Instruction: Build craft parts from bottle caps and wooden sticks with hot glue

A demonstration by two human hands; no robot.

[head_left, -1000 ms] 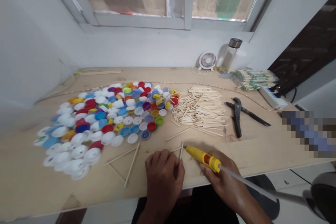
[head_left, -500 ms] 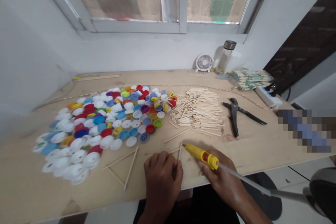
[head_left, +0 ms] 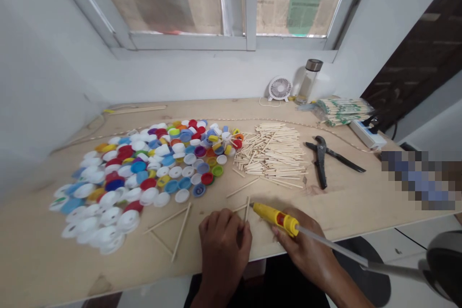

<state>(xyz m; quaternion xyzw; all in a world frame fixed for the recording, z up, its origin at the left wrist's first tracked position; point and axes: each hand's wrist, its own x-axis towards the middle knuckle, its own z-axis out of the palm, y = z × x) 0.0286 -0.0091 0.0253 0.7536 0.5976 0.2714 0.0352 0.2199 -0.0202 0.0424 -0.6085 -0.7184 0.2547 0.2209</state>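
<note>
My left hand (head_left: 224, 240) is closed on a thin wooden stick (head_left: 247, 208) that stands up from the fingers near the table's front edge. My right hand (head_left: 303, 245) grips a yellow glue gun (head_left: 276, 217) with a clear glue rod sticking out behind it; its tip points at the stick's upper end. A stick triangle (head_left: 171, 231) lies flat just left of my left hand. Beyond lie a pile of short wooden sticks (head_left: 272, 154) and a wide spread of coloured bottle caps (head_left: 151, 168).
Black pliers (head_left: 323, 159) lie right of the stick pile on the wooden table (head_left: 36, 250). At the back stand a small white fan (head_left: 279, 89), a glass bottle (head_left: 309, 79), a bag of sticks (head_left: 341, 108) and a power strip (head_left: 364, 134). A blurred patch covers the right edge.
Both hands keep the same grip and barely shift. The glue gun's tip stays by the stick; the view has only drifted slightly.
</note>
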